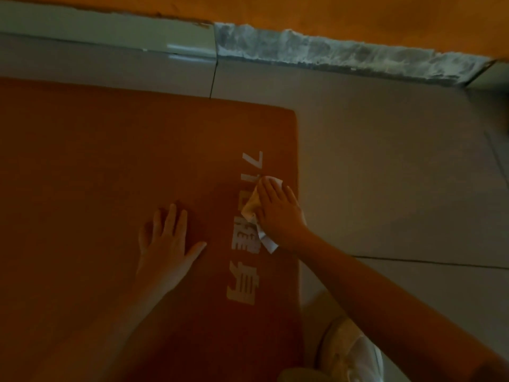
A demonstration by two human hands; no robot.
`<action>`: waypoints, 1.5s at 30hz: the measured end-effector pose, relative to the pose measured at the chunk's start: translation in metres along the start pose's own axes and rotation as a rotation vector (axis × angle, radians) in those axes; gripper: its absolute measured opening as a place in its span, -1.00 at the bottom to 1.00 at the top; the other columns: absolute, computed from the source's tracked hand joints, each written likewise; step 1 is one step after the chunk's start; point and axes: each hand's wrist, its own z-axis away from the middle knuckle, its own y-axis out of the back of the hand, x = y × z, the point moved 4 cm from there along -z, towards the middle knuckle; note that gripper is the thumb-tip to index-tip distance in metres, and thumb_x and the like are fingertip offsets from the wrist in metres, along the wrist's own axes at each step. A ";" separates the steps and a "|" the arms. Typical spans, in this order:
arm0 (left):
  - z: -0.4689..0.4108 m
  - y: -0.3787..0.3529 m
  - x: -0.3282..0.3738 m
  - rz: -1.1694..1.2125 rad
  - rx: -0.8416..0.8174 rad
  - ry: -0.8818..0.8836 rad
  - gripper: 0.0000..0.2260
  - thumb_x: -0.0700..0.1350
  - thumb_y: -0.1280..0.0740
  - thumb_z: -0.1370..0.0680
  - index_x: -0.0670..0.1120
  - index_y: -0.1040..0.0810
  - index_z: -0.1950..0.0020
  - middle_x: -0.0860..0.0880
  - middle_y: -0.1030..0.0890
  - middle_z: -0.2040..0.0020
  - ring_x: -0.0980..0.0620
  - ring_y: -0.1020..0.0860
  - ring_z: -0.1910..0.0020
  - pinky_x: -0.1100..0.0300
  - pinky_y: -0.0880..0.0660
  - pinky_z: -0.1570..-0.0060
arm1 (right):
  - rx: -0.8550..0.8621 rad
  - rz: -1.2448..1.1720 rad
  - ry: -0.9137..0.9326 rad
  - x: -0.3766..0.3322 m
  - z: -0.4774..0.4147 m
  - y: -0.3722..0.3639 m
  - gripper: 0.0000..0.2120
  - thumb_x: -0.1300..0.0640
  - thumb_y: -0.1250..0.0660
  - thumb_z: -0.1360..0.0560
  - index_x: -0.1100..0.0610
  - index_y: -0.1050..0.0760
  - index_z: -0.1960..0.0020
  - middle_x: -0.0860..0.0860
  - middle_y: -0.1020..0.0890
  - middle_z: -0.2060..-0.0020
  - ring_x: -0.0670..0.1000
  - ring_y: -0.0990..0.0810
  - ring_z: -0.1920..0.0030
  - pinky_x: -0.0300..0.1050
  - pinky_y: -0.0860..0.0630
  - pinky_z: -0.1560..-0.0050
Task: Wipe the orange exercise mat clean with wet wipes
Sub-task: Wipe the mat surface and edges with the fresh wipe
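Orange mat (pixel 96 188) fills the left and centre of frame, flat on the tiled floor (pixel 399 175); its far right corner sits upper centre, right edge runs down to bottom centre.

Left hand (pixel 168 238): centre-left, palm down on bare mat, fingers straight and slightly spread, thumb out to the right. Holds nothing.

White lettering (pixel 242 271) runs in a column down the mat just right of that hand, near the right edge (top part partly covered).

Wet wipe (pixel 251 207): crumpled, lying on the mat over the upper lettering. It sticks out past the fingertips, at the left side of the palm, and below the wrist.

Right hand (pixel 278 208): centre of frame, flat on top of the wipe, fingers straight and close together, pressing it onto the mat near the right edge. No curl round it visible.

Upper frame: pale skirting (pixel 110 26) on the left, rough grey strip (pixel 330 55) on the right, orange wall (pixel 358 12) above.

Light shoe (pixel 349 354): lower right, on the floor beside the mat.
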 end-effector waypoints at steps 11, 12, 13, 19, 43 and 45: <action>-0.090 0.058 0.051 -0.108 -0.112 -0.177 -0.12 0.29 -0.30 -0.47 0.04 0.13 -0.58 -0.06 0.22 -0.58 -0.18 0.16 -0.55 -0.20 -0.03 -0.47 | -0.020 0.002 -0.043 0.057 -0.089 0.030 -0.43 -0.06 0.16 -0.67 0.19 0.20 -0.56 0.08 0.14 -0.56 0.04 0.20 -0.55 0.01 0.24 -0.49; -0.091 0.060 0.053 -0.114 -0.144 -0.180 -0.11 0.28 -0.32 -0.47 0.02 0.13 -0.59 -0.06 0.22 -0.58 -0.20 0.15 -0.55 -0.18 -0.08 -0.48 | -0.019 -0.004 -0.050 0.060 -0.097 0.033 -0.43 -0.06 0.16 -0.67 0.20 0.20 -0.56 0.09 0.15 -0.56 0.05 0.20 -0.55 0.01 0.25 -0.49; -0.090 0.063 0.054 -0.128 -0.173 -0.186 -0.09 0.28 -0.34 -0.46 0.01 0.13 -0.59 -0.07 0.22 -0.58 -0.21 0.14 -0.55 -0.18 -0.12 -0.47 | -0.014 -0.009 -0.053 0.063 -0.103 0.035 -0.43 -0.06 0.15 -0.67 0.20 0.20 -0.56 0.09 0.15 -0.56 0.05 0.19 -0.55 0.01 0.25 -0.49; -0.095 0.069 0.064 -0.133 -0.331 -0.127 0.01 0.35 -0.33 -0.41 -0.07 0.18 -0.58 -0.11 0.30 -0.56 -0.29 0.16 -0.53 -0.21 -0.19 -0.44 | 0.064 -0.041 -0.087 0.074 -0.135 0.045 -0.47 -0.01 0.15 -0.67 0.17 0.17 -0.56 0.07 0.15 -0.56 0.04 0.17 -0.55 0.01 0.19 -0.51; -0.086 0.009 0.079 0.082 0.203 0.085 -0.16 0.43 0.26 -0.48 -0.12 0.02 -0.58 -0.12 0.12 -0.58 -0.20 0.17 -0.54 -0.29 0.13 -0.45 | 0.344 -0.946 -0.469 0.138 -0.145 0.071 -0.58 0.40 -0.06 -0.49 0.06 -0.63 0.07 -0.05 -0.60 0.24 -0.28 -0.52 0.44 -0.44 -0.39 0.46; -0.086 0.007 0.079 0.085 0.220 0.082 -0.18 0.42 0.22 -0.50 -0.12 -0.02 -0.58 -0.12 0.09 -0.59 -0.21 0.14 -0.55 -0.29 0.12 -0.45 | 0.340 -1.037 -0.500 0.134 -0.149 0.065 -0.53 0.45 0.01 -0.40 0.08 -0.60 0.16 -0.03 -0.58 0.33 -0.22 -0.52 0.47 -0.39 -0.42 0.43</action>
